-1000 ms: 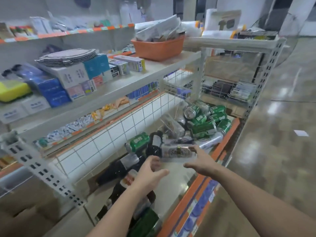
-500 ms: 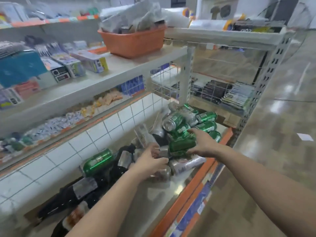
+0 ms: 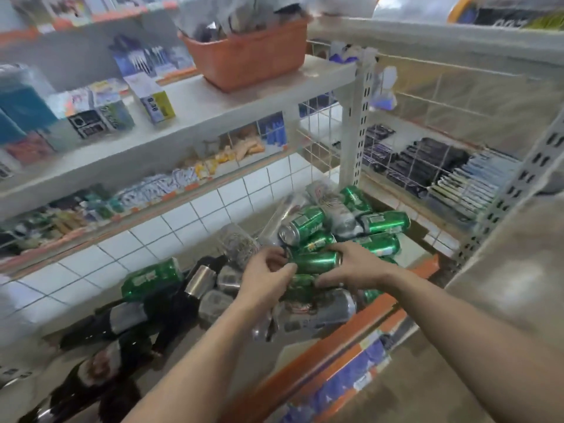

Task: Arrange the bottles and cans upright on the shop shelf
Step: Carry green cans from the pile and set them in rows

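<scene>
Green aluminium drink can point(image 3: 316, 261) is lying on its side atop the heap of green and silver cans point(image 3: 360, 227), towards the right end of the shop shelf, behind its orange front edge point(image 3: 335, 340). Both hands are holding it: the left hand point(image 3: 268, 276) is curling round one end, the right hand point(image 3: 357, 267) is wrapping over the other. It is probably feeling light and slippery, its thin walls denting easily, so a gentle mid-body grip is looking safest.

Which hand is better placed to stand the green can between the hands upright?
Probably the right hand: its fingers curl over the body of the green can. The left hand reaches only its end.
</scene>
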`<state>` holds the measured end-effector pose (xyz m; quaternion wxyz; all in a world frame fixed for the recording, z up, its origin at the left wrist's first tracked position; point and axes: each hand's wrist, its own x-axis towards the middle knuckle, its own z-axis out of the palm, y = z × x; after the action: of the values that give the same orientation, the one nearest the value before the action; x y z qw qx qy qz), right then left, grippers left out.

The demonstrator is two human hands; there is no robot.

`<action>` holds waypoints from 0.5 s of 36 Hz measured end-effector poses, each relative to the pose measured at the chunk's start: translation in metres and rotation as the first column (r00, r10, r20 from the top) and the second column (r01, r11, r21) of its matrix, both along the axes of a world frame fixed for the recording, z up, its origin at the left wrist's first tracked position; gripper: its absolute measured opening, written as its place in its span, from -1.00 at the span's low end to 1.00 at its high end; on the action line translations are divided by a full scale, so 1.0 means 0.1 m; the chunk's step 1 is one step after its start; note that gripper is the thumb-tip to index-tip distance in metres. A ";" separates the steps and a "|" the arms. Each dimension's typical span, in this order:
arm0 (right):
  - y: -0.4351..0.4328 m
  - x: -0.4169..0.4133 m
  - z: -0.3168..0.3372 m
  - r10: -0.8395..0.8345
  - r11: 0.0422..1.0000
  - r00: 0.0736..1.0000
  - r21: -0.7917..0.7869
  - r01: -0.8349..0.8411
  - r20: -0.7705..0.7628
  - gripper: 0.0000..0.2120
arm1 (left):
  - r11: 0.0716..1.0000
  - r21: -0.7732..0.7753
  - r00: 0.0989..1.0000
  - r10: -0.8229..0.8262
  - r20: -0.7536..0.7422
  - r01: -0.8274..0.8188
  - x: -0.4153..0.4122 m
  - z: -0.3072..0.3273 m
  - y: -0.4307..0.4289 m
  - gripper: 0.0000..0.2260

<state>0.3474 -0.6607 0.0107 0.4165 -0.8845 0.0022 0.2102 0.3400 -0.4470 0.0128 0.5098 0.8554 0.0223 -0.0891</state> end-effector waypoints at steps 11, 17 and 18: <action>-0.18 0.12 0.28 -0.236 0.883 0.971 0.425 0.199 0.035 -0.10 | 0.783 -0.563 0.962 0.175 -0.210 -0.265 0.12 0.34 -0.26 -0.44; -0.05 0.23 0.35 -0.253 0.828 0.967 0.522 0.203 0.025 -0.16 | 0.791 -0.587 0.976 0.062 -0.207 -0.175 0.15 0.48 -0.38 -0.40; -0.04 0.25 0.34 -0.249 0.822 0.968 0.532 0.202 0.018 -0.21 | 0.782 -0.595 0.975 0.068 -0.213 -0.185 0.16 0.49 -0.39 -0.40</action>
<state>0.3720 -0.6644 0.0450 0.6642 -0.7382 0.0310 0.1133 0.3560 -0.4860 0.0618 0.7594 0.6294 0.0958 -0.1340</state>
